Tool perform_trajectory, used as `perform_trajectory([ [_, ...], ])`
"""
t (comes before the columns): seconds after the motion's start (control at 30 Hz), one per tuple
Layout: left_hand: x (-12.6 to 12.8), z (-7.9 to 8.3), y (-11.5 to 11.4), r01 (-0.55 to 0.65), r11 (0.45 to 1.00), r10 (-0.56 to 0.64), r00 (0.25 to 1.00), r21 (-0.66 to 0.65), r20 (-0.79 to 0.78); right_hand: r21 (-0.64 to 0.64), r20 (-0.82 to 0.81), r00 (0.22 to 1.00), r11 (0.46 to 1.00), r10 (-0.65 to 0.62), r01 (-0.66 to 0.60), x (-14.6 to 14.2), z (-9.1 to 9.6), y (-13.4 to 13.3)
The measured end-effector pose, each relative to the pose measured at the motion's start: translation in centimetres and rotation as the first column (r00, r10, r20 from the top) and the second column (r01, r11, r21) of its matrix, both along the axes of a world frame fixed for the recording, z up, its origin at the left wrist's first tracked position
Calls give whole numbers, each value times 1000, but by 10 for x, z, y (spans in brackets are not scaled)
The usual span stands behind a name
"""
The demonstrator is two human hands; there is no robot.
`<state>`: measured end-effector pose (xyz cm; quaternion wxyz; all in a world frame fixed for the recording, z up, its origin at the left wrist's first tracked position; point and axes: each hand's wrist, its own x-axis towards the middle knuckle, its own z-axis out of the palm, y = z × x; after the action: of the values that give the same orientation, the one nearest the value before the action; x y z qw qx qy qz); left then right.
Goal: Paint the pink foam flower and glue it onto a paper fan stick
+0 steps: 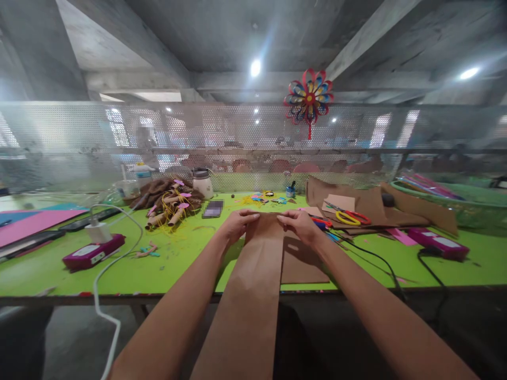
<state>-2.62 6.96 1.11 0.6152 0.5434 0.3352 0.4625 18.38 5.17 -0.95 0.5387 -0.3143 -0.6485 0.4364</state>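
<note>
A long strip of brown paper (257, 274) runs from the green table (182, 264) toward me and hangs over its front edge. My left hand (237, 224) grips the strip's far left corner, fingers curled onto it. My right hand (301, 224) pinches the far right corner the same way. Another brown sheet (303, 261) lies flat under and to the right of the strip.
Yellow and red scissors (350, 216) rest on brown paper at the right. Rolled paper sticks (170, 208), a jar (203, 183), a phone (213, 209), magenta boxes (93, 252) (433, 243) and cables lie around. A mesh screen (79, 142) backs the table, with a paper pinwheel (309, 99) on it.
</note>
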Motion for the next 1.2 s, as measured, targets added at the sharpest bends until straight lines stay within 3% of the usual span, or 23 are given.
perform_trajectory([
  [0.27, 2, -2, 1, -1, 999, 0, 999, 37, 39, 36, -67, 997, 999, -24, 26, 0, -1, 3],
  [0.73, 4, 0, -5, -20, 996, 19, 1000, 83, 14, -81, -108, 992, 995, -62, 53, -2, -3, 5],
  [1.07, 5, -1, -4, 20, 997, -21, 1000, 73, 20, -77, -64, 998, 997, -3, -2, -6, -4, 2],
  [1.2, 4, -2, -2, 27, 993, -20, 998, 112, -65, -61, -17, 997, 996, -72, 70, -4, -7, 5],
])
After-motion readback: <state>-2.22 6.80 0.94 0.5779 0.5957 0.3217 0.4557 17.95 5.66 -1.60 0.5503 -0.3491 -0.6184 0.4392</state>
